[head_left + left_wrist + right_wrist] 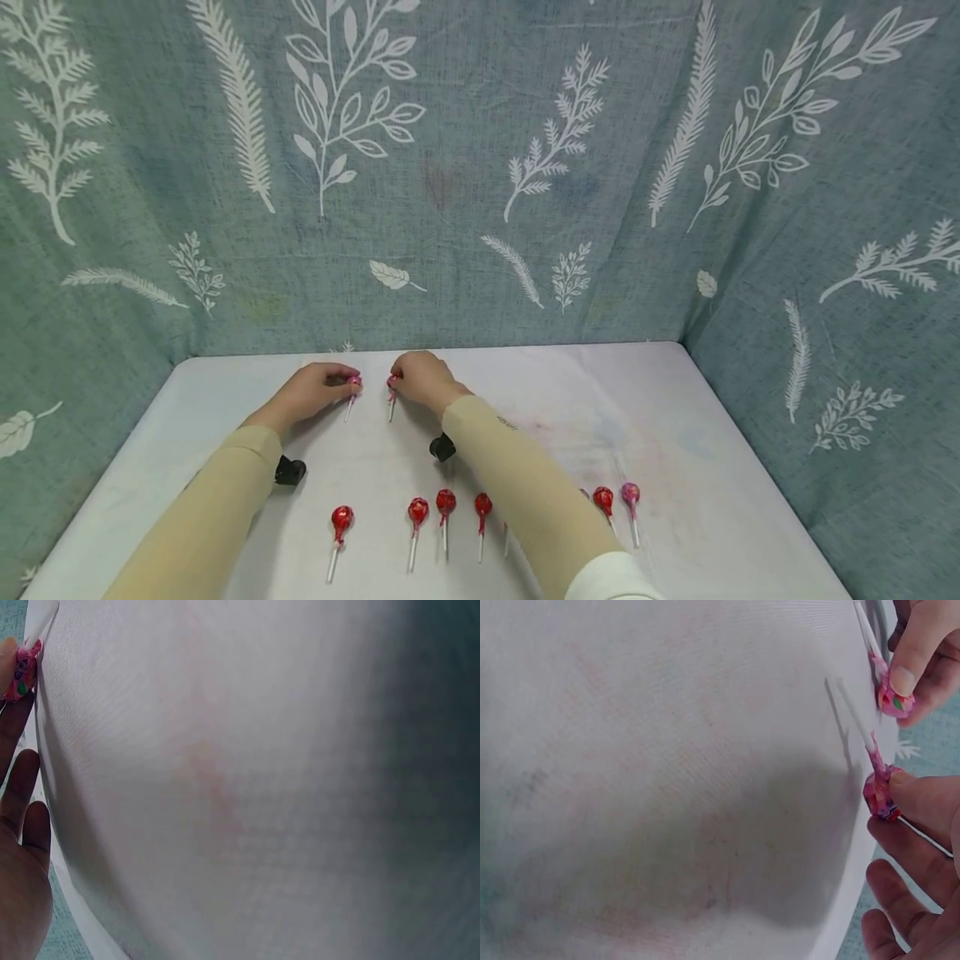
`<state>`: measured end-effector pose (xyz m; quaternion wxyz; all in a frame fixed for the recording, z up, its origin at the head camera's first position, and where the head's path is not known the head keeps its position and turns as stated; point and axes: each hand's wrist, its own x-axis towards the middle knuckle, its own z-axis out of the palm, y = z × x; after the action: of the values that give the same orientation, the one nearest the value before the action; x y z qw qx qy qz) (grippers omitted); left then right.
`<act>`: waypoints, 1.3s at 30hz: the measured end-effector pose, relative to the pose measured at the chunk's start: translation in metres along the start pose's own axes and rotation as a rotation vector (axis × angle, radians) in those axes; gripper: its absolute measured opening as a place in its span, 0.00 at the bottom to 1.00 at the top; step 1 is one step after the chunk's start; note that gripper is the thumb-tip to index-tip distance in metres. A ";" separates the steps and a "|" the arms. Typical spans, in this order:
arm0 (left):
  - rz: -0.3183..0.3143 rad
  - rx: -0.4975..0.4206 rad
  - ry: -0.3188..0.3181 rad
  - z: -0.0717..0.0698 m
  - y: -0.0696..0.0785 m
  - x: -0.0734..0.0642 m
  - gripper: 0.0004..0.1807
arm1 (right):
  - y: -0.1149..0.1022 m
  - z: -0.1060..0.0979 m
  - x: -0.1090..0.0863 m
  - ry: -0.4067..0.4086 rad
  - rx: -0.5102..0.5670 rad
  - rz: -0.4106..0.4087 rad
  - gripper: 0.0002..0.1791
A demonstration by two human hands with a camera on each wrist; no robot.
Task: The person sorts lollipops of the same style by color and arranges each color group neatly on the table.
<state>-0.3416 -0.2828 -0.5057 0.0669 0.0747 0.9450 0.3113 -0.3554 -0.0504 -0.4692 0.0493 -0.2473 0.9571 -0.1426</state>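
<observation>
Left lollipop (895,703): pink wrapper, green patch, white stick towards the person
Right lollipop (880,796): pink wrapper, red and dark patches, white stick
Left hand (313,392): grip pinches left lollipop's head
Right hand (425,380): grip pinches right lollipop's head
Place: apart, near the far edge of the surface (697,433)

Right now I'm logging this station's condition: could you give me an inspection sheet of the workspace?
Surface: white tabletop, faint pinkish stains
Job's things: two held pink lollipops near the far edge; row of lollipops, red and pink, nearer the person, partly behind the right sleeve
Clutter: nothing seen
Hands: left hand and right hand each pinch one lollipop
Cables: nothing seen
Surroundings: leaf-print fabric behind and at both sides
</observation>
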 end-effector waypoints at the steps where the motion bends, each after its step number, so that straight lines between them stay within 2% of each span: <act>1: 0.000 -0.001 0.000 0.000 0.000 0.000 0.27 | -0.001 0.001 0.001 -0.004 0.005 0.008 0.12; 13: 0.023 -0.001 0.007 0.000 -0.002 -0.002 0.27 | -0.005 0.003 0.000 -0.007 -0.013 0.041 0.15; 25: 0.049 -0.008 0.004 0.000 -0.006 -0.002 0.30 | -0.002 -0.002 -0.003 0.009 0.028 -0.001 0.18; 30: 0.061 -0.025 0.001 -0.002 -0.007 -0.009 0.32 | 0.004 -0.010 -0.012 -0.009 0.049 -0.047 0.20; 35: 0.062 -0.046 0.032 -0.007 0.001 -0.017 0.33 | 0.011 -0.027 -0.031 -0.023 0.103 -0.117 0.21; 39: 0.103 -0.090 0.057 -0.007 0.018 -0.021 0.34 | 0.022 -0.041 -0.047 -0.012 0.151 -0.171 0.21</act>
<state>-0.3205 -0.2760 -0.4880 0.0269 0.1113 0.9265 0.3586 -0.3310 0.0014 -0.4359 0.0614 -0.3245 0.9187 -0.2167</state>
